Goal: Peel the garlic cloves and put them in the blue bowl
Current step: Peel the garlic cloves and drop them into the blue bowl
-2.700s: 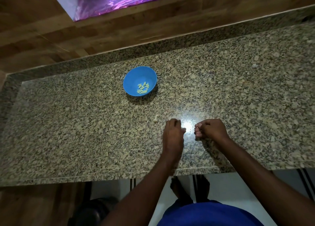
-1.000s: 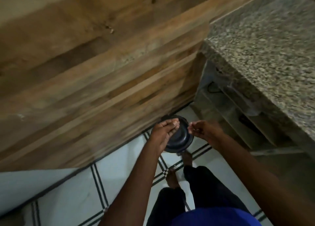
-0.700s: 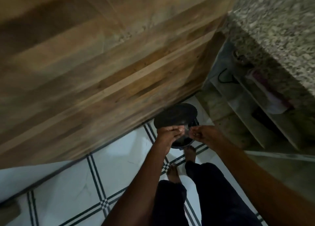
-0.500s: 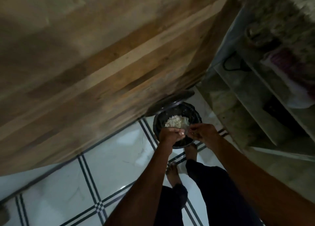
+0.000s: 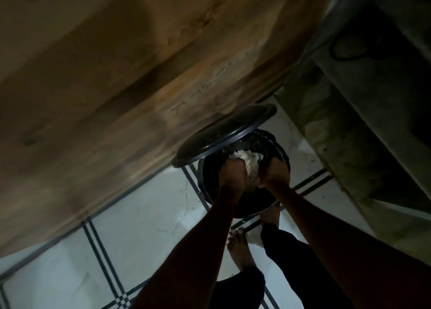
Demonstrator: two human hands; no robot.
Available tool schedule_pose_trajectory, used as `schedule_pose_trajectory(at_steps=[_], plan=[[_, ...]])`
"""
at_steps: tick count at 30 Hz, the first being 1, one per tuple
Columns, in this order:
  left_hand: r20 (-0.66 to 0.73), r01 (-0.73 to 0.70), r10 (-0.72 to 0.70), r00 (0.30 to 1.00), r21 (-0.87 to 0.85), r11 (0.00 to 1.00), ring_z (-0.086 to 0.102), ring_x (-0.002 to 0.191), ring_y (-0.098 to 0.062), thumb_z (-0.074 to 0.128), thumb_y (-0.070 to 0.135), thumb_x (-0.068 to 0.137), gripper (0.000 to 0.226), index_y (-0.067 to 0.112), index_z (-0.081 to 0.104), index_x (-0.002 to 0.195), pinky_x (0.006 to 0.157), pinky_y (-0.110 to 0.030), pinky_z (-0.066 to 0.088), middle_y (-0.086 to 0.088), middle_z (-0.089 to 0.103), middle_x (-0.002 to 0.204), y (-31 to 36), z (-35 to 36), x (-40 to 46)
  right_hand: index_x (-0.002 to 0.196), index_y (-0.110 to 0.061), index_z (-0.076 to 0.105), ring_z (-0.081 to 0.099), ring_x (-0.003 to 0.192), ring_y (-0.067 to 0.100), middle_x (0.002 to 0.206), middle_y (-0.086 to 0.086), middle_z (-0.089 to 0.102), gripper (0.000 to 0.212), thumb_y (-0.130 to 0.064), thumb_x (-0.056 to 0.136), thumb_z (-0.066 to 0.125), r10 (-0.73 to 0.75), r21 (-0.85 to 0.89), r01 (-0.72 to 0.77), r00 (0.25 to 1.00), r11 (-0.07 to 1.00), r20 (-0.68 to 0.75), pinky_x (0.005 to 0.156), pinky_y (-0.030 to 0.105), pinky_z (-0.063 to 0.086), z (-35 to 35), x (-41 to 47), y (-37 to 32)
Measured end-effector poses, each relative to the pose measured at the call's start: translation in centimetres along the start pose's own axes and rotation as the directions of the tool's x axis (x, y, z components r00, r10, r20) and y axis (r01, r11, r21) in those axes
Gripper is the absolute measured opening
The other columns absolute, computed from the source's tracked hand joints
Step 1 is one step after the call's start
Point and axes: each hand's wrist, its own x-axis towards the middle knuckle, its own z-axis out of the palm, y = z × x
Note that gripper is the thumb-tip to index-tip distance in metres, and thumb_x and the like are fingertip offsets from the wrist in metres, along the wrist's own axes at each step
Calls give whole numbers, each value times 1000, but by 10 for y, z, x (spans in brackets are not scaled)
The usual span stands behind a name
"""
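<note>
A: Since half a second ago, item one: both hands sit lower, down inside the open bin (image 5: 277, 145); its lid (image 5: 224, 133) stands tipped further up against the wooden panel (image 5: 116, 75).

B: Writing, brands, labels?

A: Nil legible. Picture dim and blurred.

B: Hands?

A: Left hand (image 5: 233, 173): back of hand up, fingers pointing down into the bin; whether they grip anything, cannot tell. Right hand (image 5: 275, 171): same posture, just beside the left; grip likewise cannot tell.

B: Garlic, blue bowl?

A: Neither in view. One pale heap of papery scraps (image 5: 249, 160) lies in the bin between and beyond the two hands, whitish, flaky, lumped.

B: Remainder?

A: Bin: black, round, on white floor tiles (image 5: 140, 215) with dark double lines. Bare foot (image 5: 240, 250) and dark trouser legs below. Shelf unit (image 5: 361, 122), grey, at right, with a dark cable (image 5: 345, 54).
</note>
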Motion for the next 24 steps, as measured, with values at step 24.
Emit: schedule_pose_trajectory(at_steps=[24], plan=[[-373, -448, 267, 888, -579, 681, 65, 78, 3, 69, 23, 95, 9, 19, 78, 94, 67, -9, 46, 12, 72, 82, 197, -310, -326, 72, -28, 66, 64, 66, 9, 66, -8, 66, 22, -32, 94, 66, -205, 303, 368, 866, 879, -456, 64, 30, 50, -319, -380, 12]])
